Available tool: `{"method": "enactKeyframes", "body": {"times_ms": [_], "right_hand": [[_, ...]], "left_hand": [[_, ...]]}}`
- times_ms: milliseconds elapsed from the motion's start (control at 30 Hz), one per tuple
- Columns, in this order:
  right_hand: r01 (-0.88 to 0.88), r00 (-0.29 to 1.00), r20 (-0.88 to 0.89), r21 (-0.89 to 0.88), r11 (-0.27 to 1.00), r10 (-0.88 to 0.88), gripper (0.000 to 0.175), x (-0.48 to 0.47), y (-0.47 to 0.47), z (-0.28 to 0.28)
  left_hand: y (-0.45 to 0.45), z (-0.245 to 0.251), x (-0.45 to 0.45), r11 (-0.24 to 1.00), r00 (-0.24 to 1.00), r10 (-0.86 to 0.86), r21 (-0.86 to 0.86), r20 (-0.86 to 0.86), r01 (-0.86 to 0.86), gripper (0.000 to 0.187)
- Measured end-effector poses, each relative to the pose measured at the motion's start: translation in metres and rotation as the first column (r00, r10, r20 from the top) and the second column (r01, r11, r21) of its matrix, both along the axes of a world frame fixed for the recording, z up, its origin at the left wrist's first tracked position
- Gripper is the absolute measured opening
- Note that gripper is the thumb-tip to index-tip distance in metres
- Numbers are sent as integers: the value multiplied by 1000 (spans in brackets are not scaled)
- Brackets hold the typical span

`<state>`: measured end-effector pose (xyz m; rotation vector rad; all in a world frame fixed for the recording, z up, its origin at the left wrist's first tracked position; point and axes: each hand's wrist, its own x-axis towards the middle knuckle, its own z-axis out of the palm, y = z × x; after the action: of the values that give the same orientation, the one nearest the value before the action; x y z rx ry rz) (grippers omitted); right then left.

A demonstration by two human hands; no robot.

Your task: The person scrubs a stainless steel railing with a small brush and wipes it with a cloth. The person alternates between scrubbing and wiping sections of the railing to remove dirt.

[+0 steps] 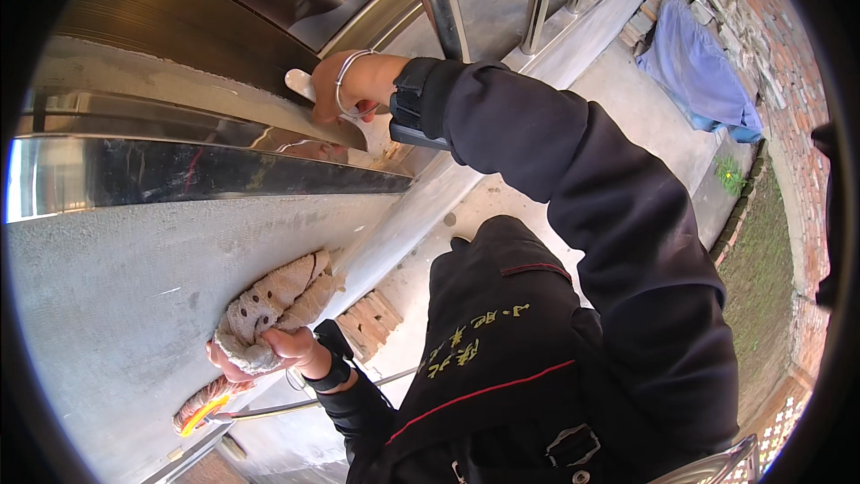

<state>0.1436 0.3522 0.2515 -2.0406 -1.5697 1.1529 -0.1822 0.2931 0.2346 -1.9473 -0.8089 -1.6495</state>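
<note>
My right hand (336, 87) is closed around a scraper with a pale handle (298, 83). Its metal blade (353, 134) reaches down to the recessed ledge (222, 91) between a brown metal panel (168, 7) and a polished metal strip (148, 117). Whether the blade's edge touches the ledge cannot be made out. Lower down, my left hand (289, 346) grips a bunched beige towel (269, 299) with dark spots, its far end lying against the grey sill (134, 262). The fingers under the towel are partly hidden.
A brush-like head with an orange holder (205, 415) on a pole is beside the left hand. Metal railing posts (437, 0) rise near my right forearm. Bricks (369, 326) lie below the sill; a blue cloth (702, 67) covers part of a rubble pile at upper right.
</note>
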Motion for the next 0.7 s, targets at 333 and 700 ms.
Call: {"method": "enactKeyframes", "body": {"times_ms": [333,700], "right_hand": [[-66,944,329,212,975,-8,36,1,-4,12],[-11,960,254,461,887,-120,40,14,-58,15]], "left_hand": [[-1,1,1,999,999,29,-14,-19,-29,57],[-2,0,0,999,1000,-26,-34,-16,25,58]]}}
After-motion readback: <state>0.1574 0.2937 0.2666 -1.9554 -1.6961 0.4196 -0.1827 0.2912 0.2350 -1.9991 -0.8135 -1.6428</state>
